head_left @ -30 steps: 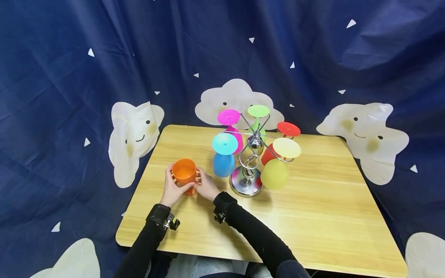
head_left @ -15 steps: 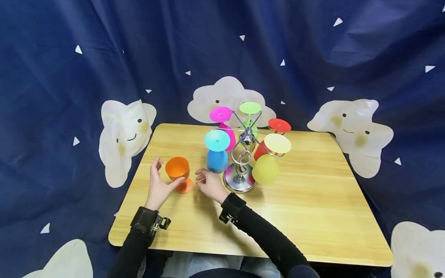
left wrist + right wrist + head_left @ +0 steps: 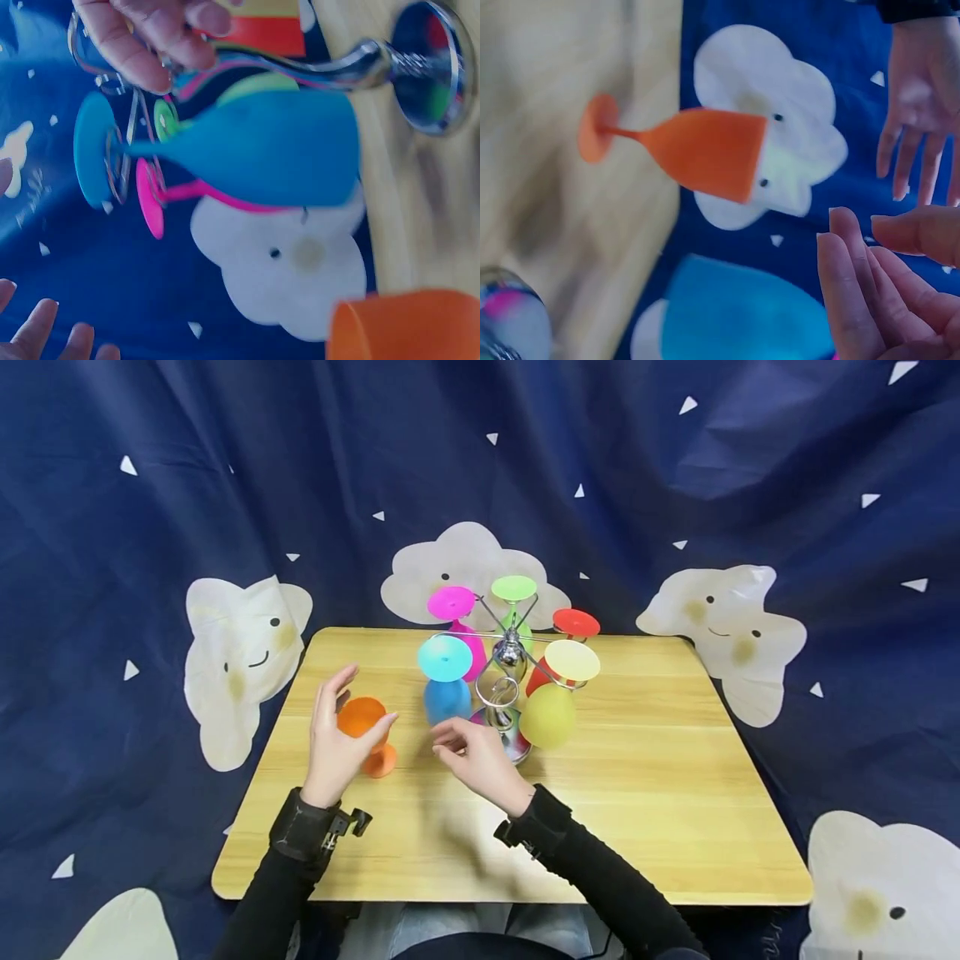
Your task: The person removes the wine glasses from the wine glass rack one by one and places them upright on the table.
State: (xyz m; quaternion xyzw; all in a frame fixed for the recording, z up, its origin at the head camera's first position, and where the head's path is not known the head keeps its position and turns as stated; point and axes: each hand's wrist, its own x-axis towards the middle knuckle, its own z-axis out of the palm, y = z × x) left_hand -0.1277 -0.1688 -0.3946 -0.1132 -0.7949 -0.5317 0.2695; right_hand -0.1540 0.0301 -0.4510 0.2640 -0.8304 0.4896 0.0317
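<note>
An orange goblet (image 3: 362,718) stands upright on the table, its round foot showing in the head view. My left hand (image 3: 333,747) hovers over it with fingers and thumb spread. In the right wrist view a gap separates that hand (image 3: 924,105) from the goblet (image 3: 705,154). My right hand (image 3: 483,760) is raised to the right of the goblet, in front of the metal rack, its fingers loosely bent and nothing in them. A blue goblet (image 3: 447,697) hangs upside down on the rack (image 3: 510,652), nearest to the right hand.
Pink (image 3: 468,647), green (image 3: 517,627), red (image 3: 576,623) and yellow (image 3: 549,714) goblets also hang upside down around the rack. The wooden table (image 3: 637,827) reaches back to a dark blue curtain (image 3: 315,460) with stars and clouds.
Both hands have let go of the orange goblet and risen from it. The right hand has moved away to the right. The goblet stays standing, and the head view has shifted.
</note>
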